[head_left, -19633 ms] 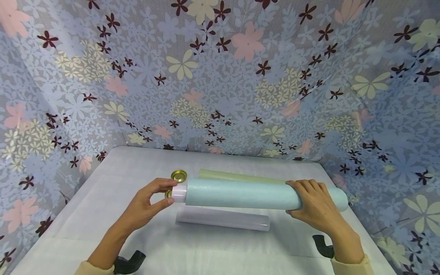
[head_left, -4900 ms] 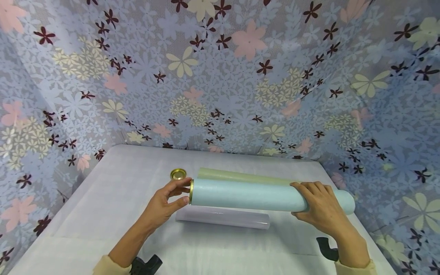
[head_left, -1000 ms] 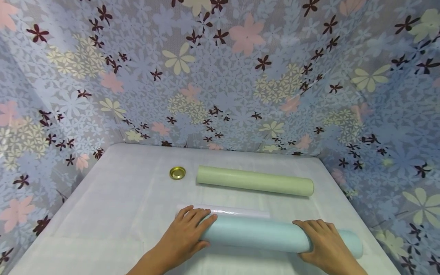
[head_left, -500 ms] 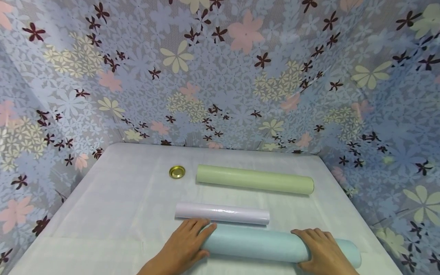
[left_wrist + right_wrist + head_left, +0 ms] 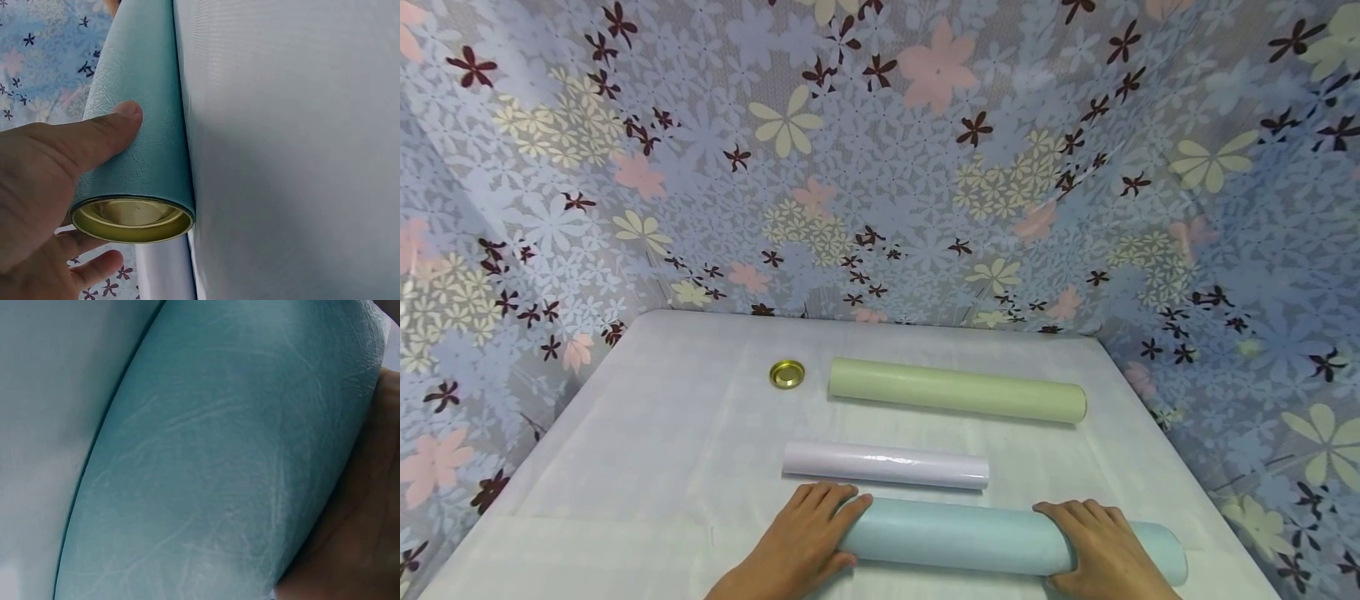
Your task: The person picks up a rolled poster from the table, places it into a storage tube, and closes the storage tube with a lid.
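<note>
A light blue tube lies crosswise on the white table, close to its near edge. My left hand grips its left end, thumb on one side and fingers wrapped over the other. In the left wrist view the thumb presses the blue tube just behind its gold end cap. My right hand wraps over the tube near its right end. The blue tube fills the right wrist view, with my palm against it.
A glossy white roll lies just beyond the blue tube, parallel to it. Farther back lies a pale green tube, with a loose gold lid to its left. Flowered curtains enclose the table on three sides.
The blue tube has come slightly nearer with both hands still on it, uncovering the whole white roll. In the last half second it barely moved.
</note>
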A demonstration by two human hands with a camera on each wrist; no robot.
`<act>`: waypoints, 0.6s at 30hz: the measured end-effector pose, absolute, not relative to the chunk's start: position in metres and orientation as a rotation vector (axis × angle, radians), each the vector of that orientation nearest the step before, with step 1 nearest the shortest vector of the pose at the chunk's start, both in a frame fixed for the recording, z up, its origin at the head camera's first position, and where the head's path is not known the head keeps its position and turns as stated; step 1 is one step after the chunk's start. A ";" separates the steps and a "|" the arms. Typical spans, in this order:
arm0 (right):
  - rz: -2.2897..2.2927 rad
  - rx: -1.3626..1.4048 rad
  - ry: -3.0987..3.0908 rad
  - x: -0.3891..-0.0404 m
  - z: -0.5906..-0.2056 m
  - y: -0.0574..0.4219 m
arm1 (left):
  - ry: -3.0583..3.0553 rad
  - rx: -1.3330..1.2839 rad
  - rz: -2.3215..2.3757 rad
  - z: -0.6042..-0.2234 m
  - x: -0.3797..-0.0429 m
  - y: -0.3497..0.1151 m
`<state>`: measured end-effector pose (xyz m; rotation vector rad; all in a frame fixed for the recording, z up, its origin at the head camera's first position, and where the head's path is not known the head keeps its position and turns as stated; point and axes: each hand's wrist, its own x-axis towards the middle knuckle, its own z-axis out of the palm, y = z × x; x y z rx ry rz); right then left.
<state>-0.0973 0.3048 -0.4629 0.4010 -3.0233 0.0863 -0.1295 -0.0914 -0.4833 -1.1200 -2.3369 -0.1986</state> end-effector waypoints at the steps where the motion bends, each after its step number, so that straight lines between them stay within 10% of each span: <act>1: 0.086 0.396 -3.027 -0.097 -0.463 0.305 | -2.343 -1.119 -0.200 -0.483 -0.129 -0.092; 18: 0.318 0.328 -3.091 -0.099 -0.448 0.315 | -2.378 -1.085 -0.235 -0.481 -0.127 -0.097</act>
